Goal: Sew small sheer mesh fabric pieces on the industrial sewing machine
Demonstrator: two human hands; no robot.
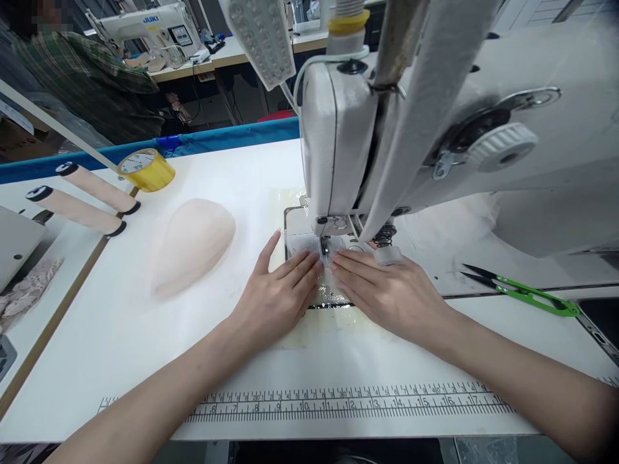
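Note:
My left hand lies flat beside the presser foot of a white sewing machine. Its fingers are stretched out and its thumb is spread away. On the other side of the foot, my right hand rests palm down with fingers extended, their tips close to the left fingertips. Both hands press on the needle plate area, which has shiny clear tape over it. Whether thin material lies under the fingers I cannot make out. A pale, sheer bra cup sits on the table left of my left hand.
Green-handled thread snips lie at right. Two pale thread cones and a yellow tape roll are at left. A printed ruler runs along the front edge. Behind, a person in a plaid shirt sits near another sewing machine.

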